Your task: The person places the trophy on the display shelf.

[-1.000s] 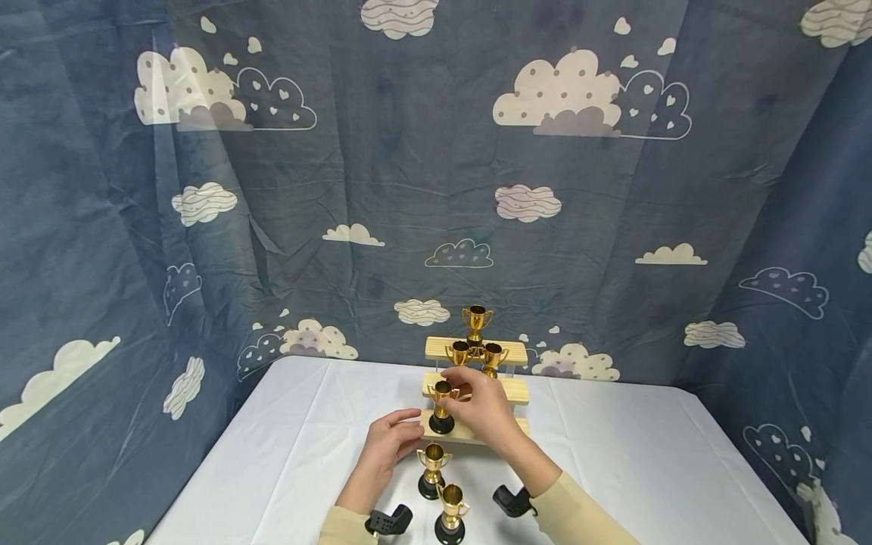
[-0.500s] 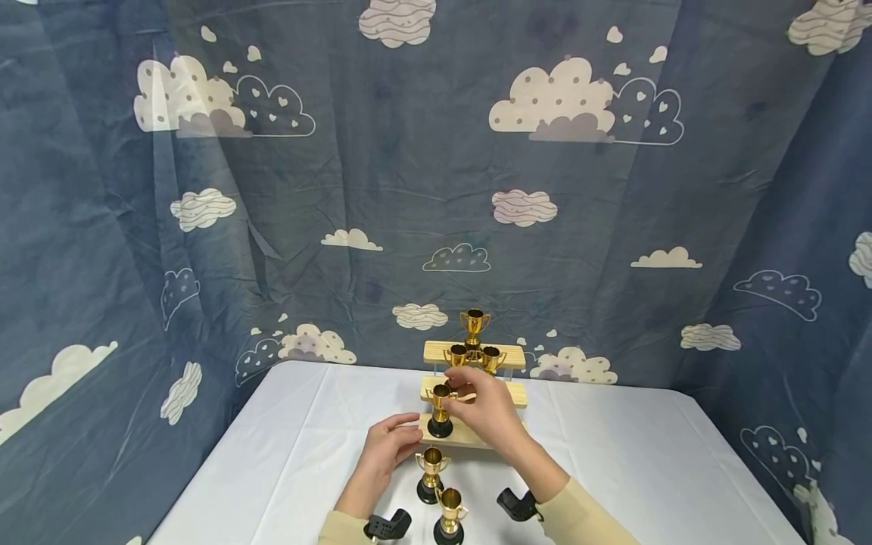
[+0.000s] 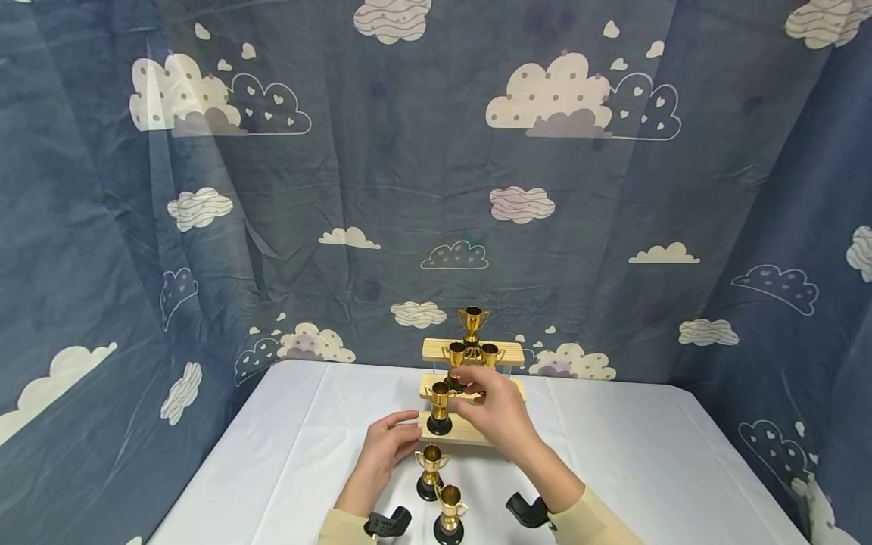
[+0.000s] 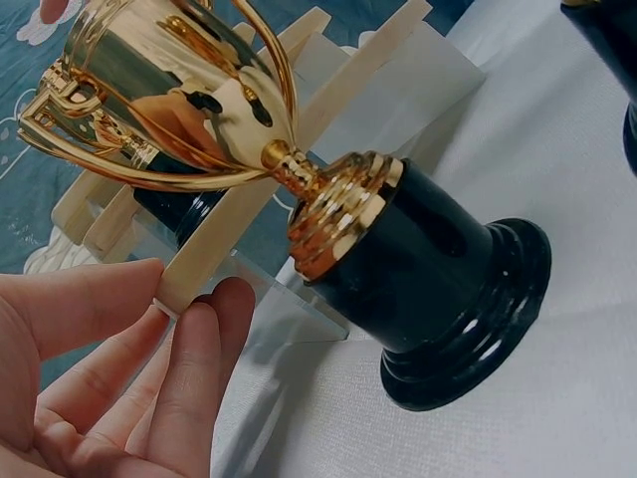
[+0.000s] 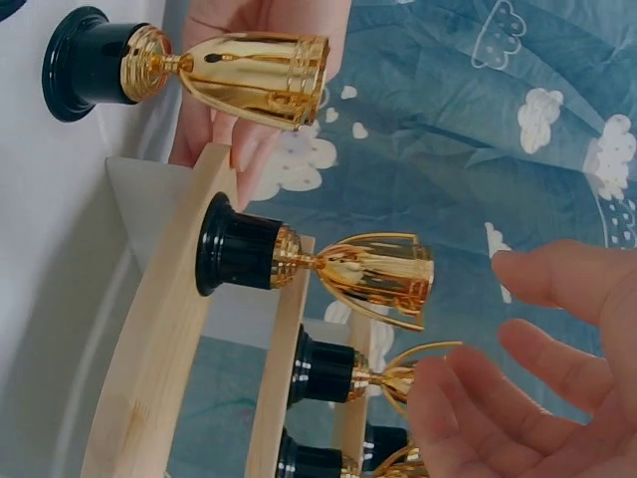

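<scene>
Low in the centre of the head view, my left hand (image 3: 387, 448) pinches the left end of the bottom board of a wooden three-tier stand (image 3: 473, 433); the left wrist view shows the board's tip between my fingers. My right hand (image 3: 497, 409) is just right of a small gold trophy cup (image 3: 440, 405), fingers apart and gently bent, holding nothing; the right wrist view shows a gap between them and the cup. That cup stands upright on its black base, at the left of the bottom board. Higher in the frame, two more trophies (image 3: 490, 354) stand on the middle board and a single trophy (image 3: 473, 323) on the top one. Toward the bottom edge, a pair of trophies (image 3: 450, 515) stands on the white tabletop (image 3: 633, 454).
</scene>
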The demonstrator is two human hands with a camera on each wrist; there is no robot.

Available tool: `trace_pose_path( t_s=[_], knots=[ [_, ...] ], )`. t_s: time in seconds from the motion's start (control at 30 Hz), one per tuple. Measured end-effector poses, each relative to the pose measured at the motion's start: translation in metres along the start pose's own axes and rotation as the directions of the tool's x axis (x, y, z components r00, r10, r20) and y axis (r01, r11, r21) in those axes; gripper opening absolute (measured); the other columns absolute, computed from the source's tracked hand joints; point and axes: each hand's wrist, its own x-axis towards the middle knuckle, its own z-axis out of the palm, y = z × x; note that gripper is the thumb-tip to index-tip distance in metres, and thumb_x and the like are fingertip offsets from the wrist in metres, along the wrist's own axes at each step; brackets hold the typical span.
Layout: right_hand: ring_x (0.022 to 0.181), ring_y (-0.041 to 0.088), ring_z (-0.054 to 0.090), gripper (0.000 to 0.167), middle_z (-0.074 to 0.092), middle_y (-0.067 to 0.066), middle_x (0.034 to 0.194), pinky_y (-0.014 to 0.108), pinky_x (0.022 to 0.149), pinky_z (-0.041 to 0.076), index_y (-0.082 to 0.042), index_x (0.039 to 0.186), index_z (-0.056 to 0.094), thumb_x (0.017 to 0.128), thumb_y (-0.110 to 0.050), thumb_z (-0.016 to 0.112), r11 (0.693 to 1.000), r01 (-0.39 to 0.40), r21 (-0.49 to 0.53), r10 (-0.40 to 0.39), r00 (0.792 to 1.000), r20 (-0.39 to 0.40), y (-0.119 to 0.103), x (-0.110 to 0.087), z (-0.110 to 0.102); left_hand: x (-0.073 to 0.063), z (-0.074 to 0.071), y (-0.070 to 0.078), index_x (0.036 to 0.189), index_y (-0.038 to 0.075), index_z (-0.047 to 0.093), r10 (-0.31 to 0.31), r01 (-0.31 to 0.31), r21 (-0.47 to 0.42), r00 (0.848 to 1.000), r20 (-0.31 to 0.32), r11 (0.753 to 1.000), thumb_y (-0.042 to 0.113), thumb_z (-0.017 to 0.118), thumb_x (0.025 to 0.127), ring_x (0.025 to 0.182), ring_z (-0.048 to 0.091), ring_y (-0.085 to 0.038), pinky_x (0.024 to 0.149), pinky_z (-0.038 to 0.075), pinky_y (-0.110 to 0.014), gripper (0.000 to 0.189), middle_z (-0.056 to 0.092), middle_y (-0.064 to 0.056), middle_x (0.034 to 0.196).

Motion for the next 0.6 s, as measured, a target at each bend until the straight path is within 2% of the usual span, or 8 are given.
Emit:
trace_pose_path(
  t_s=[0.3, 0.43, 0.6],
  knots=[
    [0.097, 0.02, 0.066, 0.045, 0.069, 0.0, 0.113, 0.032, 0.079, 0.06, -0.014, 0.121, 0.071, 0.079, -0.008, 0.086, 1.0, 0.024, -0.019, -0.024, 1.0, -0.002, -0.009, -0.014, -0.009, 0.0, 0.0, 0.0, 0.13, -0.006, 0.062, 0.007, -0.007, -0.012, 1.0, -0.003, 1.0, -0.002, 0.074, 0.083, 0.091, 0.071, -0.018, 0.085, 0.059, -0.034, 0.049, 0.073, -0.015, 0.103],
    [0.098, 0.021, 0.066, 0.045, 0.069, 0.0, 0.115, 0.031, 0.082, 0.059, -0.013, 0.121, 0.071, 0.079, -0.007, 0.085, 1.0, 0.01, 0.005, -0.01, 1.0, 0.018, -0.011, -0.019, -0.013, 0.0, 0.0, 0.0, 0.13, -0.006, 0.062, 0.007, -0.007, -0.014, 1.0, -0.003, 1.0, -0.002, 0.074, 0.083, 0.091, 0.071, -0.018, 0.086, 0.059, -0.034, 0.049, 0.073, -0.015, 0.103],
    [0.097, 0.019, 0.067, 0.043, 0.068, -0.007, 0.111, 0.036, 0.083, 0.059, -0.017, 0.12, 0.072, 0.079, -0.009, 0.085, 1.0, -0.012, 0.014, 0.011, 0.999, 0.031, -0.012, -0.025, -0.017, -0.002, 0.0, 0.0, 0.129, -0.006, 0.063, 0.003, -0.003, -0.012, 1.0, -0.009, 1.0, -0.002, 0.074, 0.083, 0.091, 0.071, -0.018, 0.086, 0.059, -0.034, 0.049, 0.073, -0.018, 0.106]
  ],
)
